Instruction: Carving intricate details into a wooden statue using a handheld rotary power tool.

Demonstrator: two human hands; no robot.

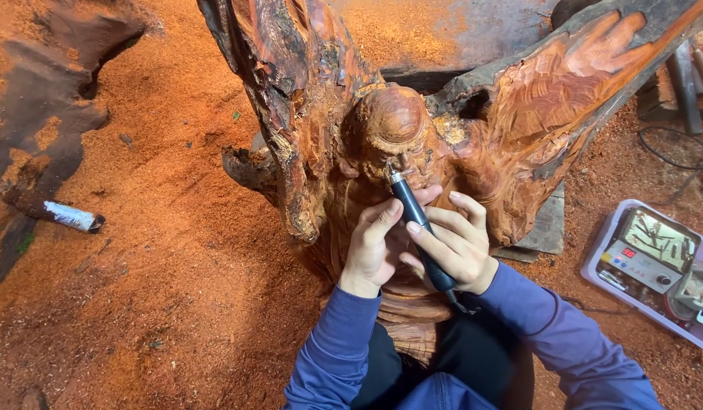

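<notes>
Carving tool (420, 228): its long black body slants from your lap up-left, with the tip on the wood figure (393, 133).
Right hand (458, 247): your fingers wrap tight around the tool.
Left hand (374, 247): your fingers curl and steady the tool, just beside the wood.
Nearer hand: your right.

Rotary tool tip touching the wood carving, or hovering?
Touching. Head view: the tip of the rotary tool, held in the right hand and steadied by the left hand, meets the wood carving with no gap.
</notes>
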